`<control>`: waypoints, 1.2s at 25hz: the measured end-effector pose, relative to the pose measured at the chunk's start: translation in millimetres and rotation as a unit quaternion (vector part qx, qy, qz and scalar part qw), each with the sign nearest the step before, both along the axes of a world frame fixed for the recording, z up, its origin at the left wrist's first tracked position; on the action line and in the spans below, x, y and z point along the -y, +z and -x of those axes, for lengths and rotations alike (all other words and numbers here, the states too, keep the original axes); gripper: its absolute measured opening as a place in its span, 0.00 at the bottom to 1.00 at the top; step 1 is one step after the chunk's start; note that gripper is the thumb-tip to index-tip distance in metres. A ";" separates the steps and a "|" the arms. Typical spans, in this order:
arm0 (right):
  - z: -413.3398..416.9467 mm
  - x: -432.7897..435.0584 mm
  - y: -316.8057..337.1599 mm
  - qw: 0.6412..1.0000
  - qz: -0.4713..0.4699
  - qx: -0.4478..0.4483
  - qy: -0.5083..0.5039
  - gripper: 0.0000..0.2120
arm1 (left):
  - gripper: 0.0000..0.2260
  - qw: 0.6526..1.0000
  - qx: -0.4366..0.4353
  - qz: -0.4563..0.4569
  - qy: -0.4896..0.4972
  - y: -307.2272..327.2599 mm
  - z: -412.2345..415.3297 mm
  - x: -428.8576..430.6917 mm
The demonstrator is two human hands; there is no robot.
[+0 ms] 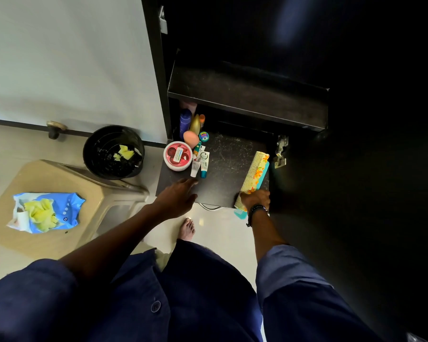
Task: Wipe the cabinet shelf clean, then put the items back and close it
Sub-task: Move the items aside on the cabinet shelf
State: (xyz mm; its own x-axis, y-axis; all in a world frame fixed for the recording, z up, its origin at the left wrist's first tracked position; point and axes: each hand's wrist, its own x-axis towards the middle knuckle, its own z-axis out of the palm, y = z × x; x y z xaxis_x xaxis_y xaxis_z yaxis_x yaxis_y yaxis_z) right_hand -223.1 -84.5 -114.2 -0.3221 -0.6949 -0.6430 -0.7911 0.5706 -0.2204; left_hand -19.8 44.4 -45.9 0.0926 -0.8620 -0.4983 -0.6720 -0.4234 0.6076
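Cabinet shelf [229,166] under the red tin [178,156] is being restocked, I reckon: right hand [256,199] grips the combs [253,176] well right of the tin, so I'd slide them fully in, w/ left hand [178,196] just my side of it, fingers straight & empty, squaring the tubes [200,164].

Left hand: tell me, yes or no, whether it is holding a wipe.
No: the left hand is stretched over the front edge of the shelf with straight fingers and nothing in them.
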 end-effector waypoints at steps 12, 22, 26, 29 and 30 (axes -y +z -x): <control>-87.1 -71.4 38.9 0.835 -0.172 0.486 -0.195 0.12 | 0.20 0.911 -0.253 -0.124 0.302 -3.7 -19.0 -21.6; -77.8 -62.0 6.3 0.858 -0.013 0.426 -0.287 0.12 | 0.16 0.929 -0.213 -0.168 0.254 -27.6 -70.2 -33.4; -72.9 -58.7 -6.2 0.902 0.026 0.354 -0.247 0.06 | 0.17 0.919 -0.174 -0.152 0.320 -40.9 -79.3 -26.7; -71.6 -60.1 -18.4 0.927 0.056 0.321 -0.184 0.08 | 0.22 0.900 -0.133 -0.106 0.400 -51.3 -74.0 -24.1; -71.5 -60.5 -21.7 0.933 0.067 0.312 -0.164 0.08 | 0.24 0.904 -0.121 -0.096 0.399 -53.7 -71.6 -24.2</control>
